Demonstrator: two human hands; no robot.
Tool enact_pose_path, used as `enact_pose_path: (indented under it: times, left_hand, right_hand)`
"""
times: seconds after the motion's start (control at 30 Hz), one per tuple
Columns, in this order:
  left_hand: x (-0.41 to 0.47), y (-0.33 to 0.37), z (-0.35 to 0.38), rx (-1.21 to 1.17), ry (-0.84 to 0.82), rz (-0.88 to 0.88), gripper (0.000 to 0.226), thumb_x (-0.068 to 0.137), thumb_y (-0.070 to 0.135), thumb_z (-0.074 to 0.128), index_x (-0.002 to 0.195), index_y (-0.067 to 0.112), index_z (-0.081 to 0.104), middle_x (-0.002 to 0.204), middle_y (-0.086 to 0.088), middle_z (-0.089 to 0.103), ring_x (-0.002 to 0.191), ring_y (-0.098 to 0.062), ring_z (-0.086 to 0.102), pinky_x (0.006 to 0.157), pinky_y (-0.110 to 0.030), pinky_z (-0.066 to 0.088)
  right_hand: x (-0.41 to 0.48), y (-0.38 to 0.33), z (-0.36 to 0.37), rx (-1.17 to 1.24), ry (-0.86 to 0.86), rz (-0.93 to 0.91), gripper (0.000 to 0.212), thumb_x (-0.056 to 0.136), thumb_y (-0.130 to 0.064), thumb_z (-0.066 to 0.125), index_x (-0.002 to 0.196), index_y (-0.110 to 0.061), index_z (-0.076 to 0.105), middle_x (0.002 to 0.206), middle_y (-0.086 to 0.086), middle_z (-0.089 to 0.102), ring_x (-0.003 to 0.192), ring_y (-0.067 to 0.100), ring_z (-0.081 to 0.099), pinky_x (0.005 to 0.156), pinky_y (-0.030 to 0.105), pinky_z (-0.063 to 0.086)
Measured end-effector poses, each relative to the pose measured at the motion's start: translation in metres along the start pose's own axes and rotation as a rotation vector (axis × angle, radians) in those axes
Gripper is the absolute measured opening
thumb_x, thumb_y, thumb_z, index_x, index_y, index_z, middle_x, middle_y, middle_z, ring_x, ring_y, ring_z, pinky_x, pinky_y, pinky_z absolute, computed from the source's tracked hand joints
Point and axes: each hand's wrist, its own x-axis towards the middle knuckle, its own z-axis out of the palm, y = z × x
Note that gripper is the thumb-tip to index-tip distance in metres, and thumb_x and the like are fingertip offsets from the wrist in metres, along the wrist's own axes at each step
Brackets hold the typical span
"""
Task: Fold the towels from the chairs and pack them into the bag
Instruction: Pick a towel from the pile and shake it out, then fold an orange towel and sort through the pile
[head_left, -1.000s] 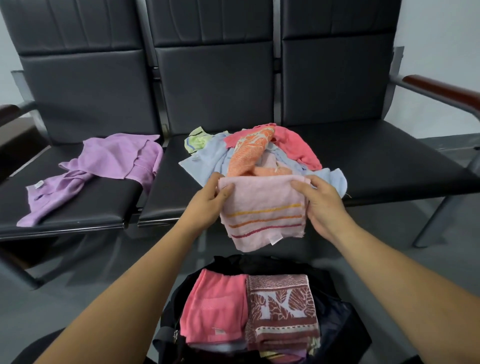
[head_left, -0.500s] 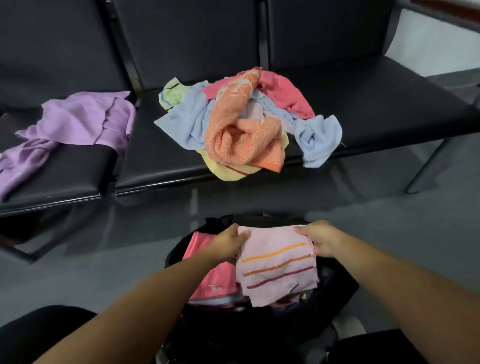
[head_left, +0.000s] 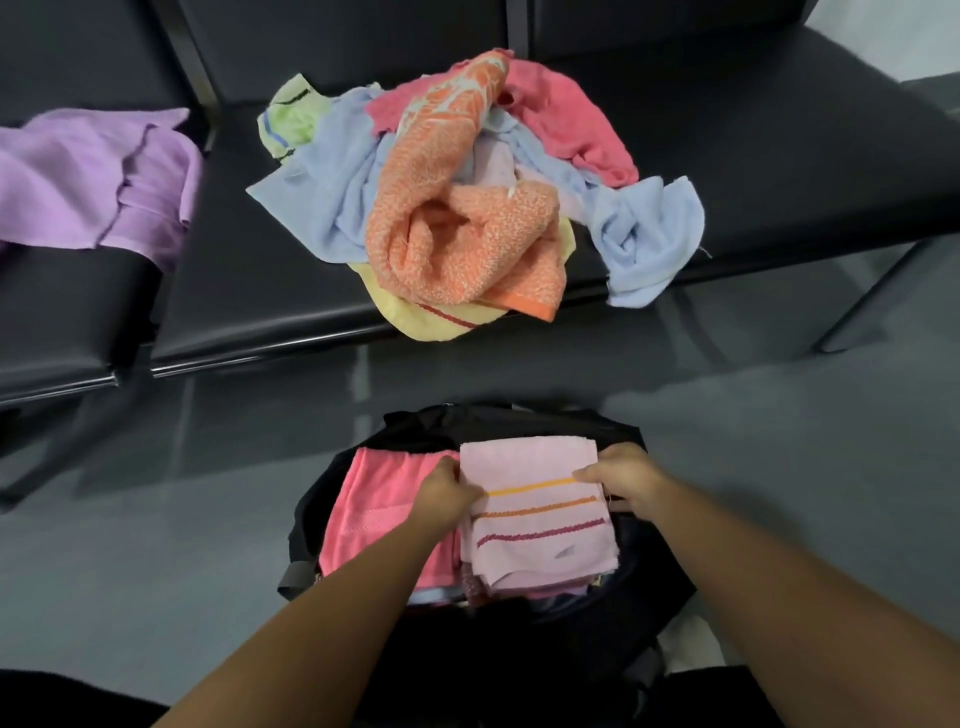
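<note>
A folded pale pink towel (head_left: 535, 512) with yellow, orange and maroon stripes lies on the stack inside the open black bag (head_left: 498, 421) on the floor. My left hand (head_left: 447, 491) grips its left edge and my right hand (head_left: 621, 480) grips its right edge. A folded coral pink towel (head_left: 374, 512) fills the bag's left side. On the middle seat sits a heap of unfolded towels, with an orange one (head_left: 467, 228) on top, light blue (head_left: 644, 234), red-pink (head_left: 566, 119), yellow (head_left: 415, 317) and green-white (head_left: 291, 117) ones around it.
A purple towel (head_left: 98, 176) lies spread on the left black seat (head_left: 62, 312). The middle seat's front edge (head_left: 260, 348) runs across above the bag. A metal chair leg (head_left: 878, 291) stands at the right. Grey glossy floor (head_left: 156, 519) surrounds the bag.
Both hands carried the folded striped towel down from the front of the seat into the bag, onto the patterned towel that is now covered. The camera tilted downward.
</note>
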Motion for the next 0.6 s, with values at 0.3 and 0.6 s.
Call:
enact_pose_path:
  times: [0.3, 0.6]
  left_hand:
    - [-0.016, 0.048, -0.039, 0.248, 0.093, 0.28, 0.029, 0.092, 0.012, 0.061, 0.118, 0.003, 0.059, 0.119, -0.016, 0.06, 0.11, -0.032, 0.058, 0.079, -0.027, 0.039]
    - [-0.079, 0.183, -0.162, 0.043, 0.058, 0.601, 0.008, 0.097, 0.011, 0.059, 0.091, 0.01, 0.065, 0.082, -0.005, 0.068, 0.07, -0.015, 0.065, 0.066, -0.028, 0.05]
  right_hand:
    - [-0.046, -0.067, -0.005, -0.377, 0.16, -0.28, 0.034, 0.087, -0.004, 0.057, 0.061, -0.012, 0.037, 0.059, 0.002, 0.038, 0.053, 0.019, 0.039, 0.045, 0.025, 0.025]
    - [-0.147, -0.235, -0.041, -0.123, 0.14, -0.626, 0.017, 0.092, -0.014, 0.056, 0.095, -0.004, 0.07, 0.094, 0.018, 0.075, 0.091, 0.029, 0.074, 0.086, 0.045, 0.062]
